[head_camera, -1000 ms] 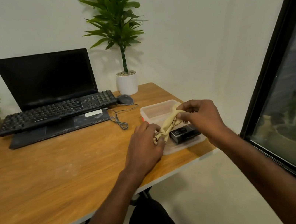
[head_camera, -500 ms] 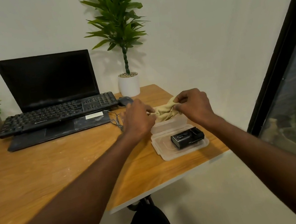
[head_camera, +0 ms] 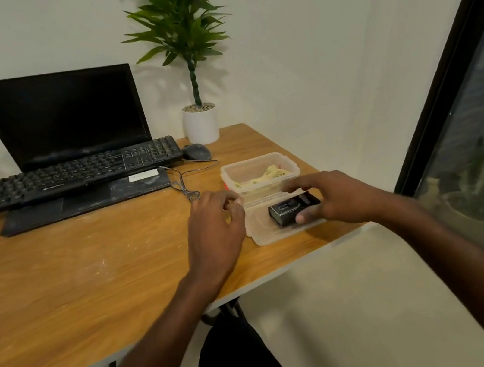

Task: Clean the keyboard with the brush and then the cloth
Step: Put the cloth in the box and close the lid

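Cloth (head_camera: 260, 178) lies in the clear tub (head_camera: 290, 165), at 12 o'clock from your hands. Your left hand (head_camera: 214, 227) is loosely curled, empty; your right hand (head_camera: 330, 198) spreads over the black case (head_camera: 286, 211). Keyboard (head_camera: 80, 174) sits at 10 o'clock on the bench (head_camera: 74, 273).

Both forearms are extended forward, palms down. The left hand (head_camera: 214, 229) is loosely curled, fingertips drawn together. The right hand (head_camera: 333, 199) is spread open, fingers reaching left, thumb tucked below. Nothing is held.
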Available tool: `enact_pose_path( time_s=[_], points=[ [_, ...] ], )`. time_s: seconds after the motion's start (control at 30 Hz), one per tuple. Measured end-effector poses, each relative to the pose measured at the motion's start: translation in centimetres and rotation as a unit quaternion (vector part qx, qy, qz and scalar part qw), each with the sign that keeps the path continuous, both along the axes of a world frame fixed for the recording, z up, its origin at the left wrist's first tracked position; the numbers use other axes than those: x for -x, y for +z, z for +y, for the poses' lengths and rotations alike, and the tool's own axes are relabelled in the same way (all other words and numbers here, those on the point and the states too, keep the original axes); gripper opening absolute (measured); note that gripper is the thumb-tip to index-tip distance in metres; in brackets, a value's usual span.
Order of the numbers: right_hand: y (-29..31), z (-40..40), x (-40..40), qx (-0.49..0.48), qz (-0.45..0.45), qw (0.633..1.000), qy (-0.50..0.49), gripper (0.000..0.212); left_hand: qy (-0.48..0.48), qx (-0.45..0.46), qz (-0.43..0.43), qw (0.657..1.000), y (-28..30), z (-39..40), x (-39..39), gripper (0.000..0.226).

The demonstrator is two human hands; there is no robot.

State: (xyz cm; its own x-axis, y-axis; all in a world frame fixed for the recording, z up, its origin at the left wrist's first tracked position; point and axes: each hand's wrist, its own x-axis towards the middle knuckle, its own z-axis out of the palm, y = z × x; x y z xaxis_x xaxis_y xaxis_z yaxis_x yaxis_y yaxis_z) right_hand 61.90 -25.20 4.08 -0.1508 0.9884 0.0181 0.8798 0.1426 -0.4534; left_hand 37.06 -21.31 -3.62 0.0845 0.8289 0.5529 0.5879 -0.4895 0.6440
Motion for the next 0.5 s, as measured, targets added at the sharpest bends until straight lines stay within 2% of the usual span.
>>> enact_pose_path(
  time_s=[0.1, 0.17, 0.33, 0.4, 0.5],
  points=[
    [-0.1, 0.6, -0.1, -0.01, -0.053, 0.998, 0.01, 0.054, 0.008, 0.054, -0.04, 0.998, -0.1, 0.9, 0.4, 0.039],
    [0.2, 0.8, -0.2, -0.022, -0.057, 0.998, 0.01, 0.049, -0.003, 0.087, -0.044, 0.995, 0.0, 1.0, 0.6, 0.051],
    [2.9, 2.1, 0.4, -0.164, 0.08, 0.983, -0.004, 0.045, -0.02, 0.111, 0.08, 0.99, 0.4, 0.5, 0.1, 0.053],
    [3.8, 4.1, 1.4, -0.172, 0.039, 0.984, 0.002, 0.044, -0.025, 0.116, 0.085, 0.989, 0.5, 0.3, 0.0, 0.052],
    [4.1, 7.5, 2.9, -0.112, -0.069, 0.991, 0.016, 0.044, -0.024, 0.123, 0.073, 0.989, 0.7, 0.2, 0.1, 0.052]
  ],
)
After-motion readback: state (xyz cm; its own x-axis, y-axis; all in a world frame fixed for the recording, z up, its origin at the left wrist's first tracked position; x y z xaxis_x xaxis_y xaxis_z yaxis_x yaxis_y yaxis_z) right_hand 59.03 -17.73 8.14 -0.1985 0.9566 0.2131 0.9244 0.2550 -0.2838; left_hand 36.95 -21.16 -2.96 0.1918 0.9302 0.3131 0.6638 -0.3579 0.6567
